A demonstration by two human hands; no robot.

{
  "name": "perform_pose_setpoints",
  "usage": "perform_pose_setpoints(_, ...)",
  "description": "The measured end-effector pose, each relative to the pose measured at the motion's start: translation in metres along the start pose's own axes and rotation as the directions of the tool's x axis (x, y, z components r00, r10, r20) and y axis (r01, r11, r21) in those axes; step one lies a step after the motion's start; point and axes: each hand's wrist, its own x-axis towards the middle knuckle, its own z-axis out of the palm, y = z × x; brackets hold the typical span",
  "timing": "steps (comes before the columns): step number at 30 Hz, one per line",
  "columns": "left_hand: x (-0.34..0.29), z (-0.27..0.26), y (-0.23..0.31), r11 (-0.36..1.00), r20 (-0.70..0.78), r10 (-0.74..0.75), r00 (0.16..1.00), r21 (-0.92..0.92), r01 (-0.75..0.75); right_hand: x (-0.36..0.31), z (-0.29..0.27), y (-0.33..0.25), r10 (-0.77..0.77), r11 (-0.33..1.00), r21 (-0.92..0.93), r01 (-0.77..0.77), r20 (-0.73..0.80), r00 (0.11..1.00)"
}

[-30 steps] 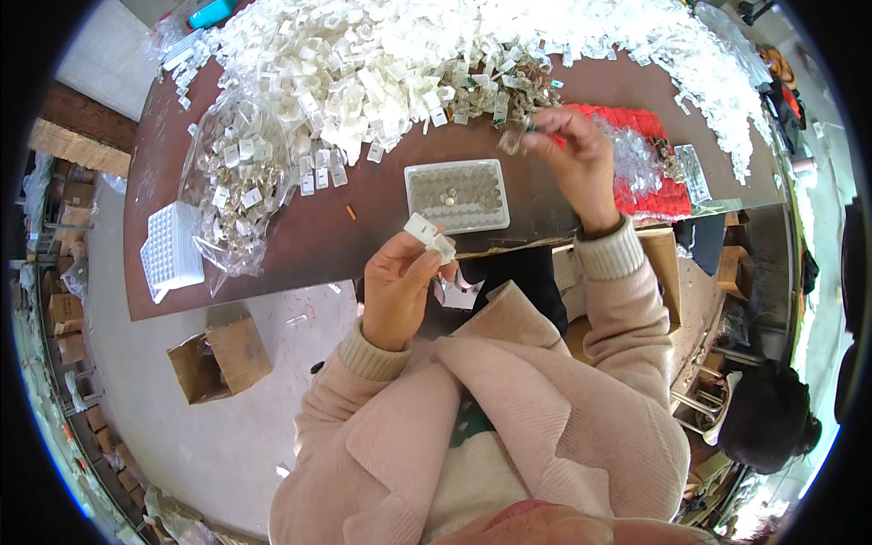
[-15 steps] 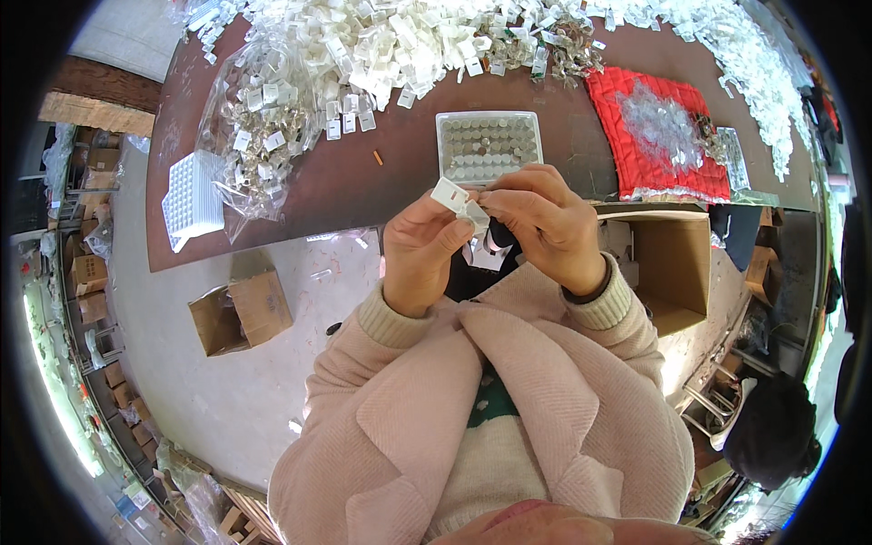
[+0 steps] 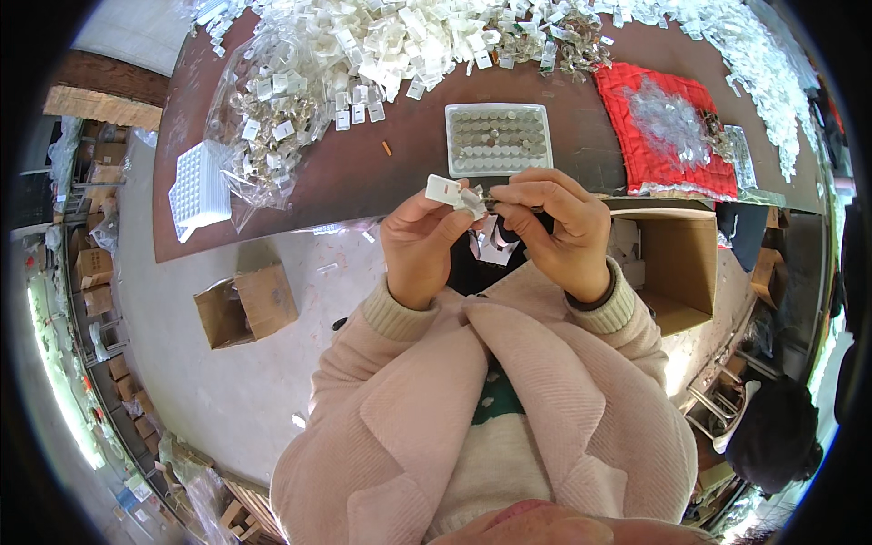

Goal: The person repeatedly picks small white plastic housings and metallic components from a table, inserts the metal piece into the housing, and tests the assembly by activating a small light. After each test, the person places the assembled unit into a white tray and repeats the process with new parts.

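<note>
My left hand holds a small white plastic casing between thumb and fingers, its open lid-like flap standing out toward the right. Just right of it, my right hand is closed in a pinch, with something thin and dark at its fingertips, too small to name. Both hands are over the table's near edge, in front of a clear tray with rows of round silvery discs.
Heaped along the far side are white plastic pieces. A clear bag of parts and stacked white trays are at left. A red cloth bears clear pieces at right. Cardboard boxes stand below the table.
My right fingertips have drawn slightly right, away from the white casing. The casing has turned a little in my left hand. The whole view has shifted slightly.
</note>
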Motion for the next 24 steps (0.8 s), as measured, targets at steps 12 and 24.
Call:
perform_pose_setpoints(12, 0.000, -0.009, 0.003, 0.972, 0.123, 0.127, 0.984, 0.180, -0.148, -0.003, 0.003, -0.002, 0.123, 0.965, 0.222, -0.137, 0.076, 0.990)
perform_pose_setpoints(24, 0.002, -0.012, 0.005, 0.980, 0.148, 0.119, 0.982, 0.142, -0.140, -0.002, 0.003, -0.002, 0.011, 0.992, 0.126, -0.021, 0.083, 0.997)
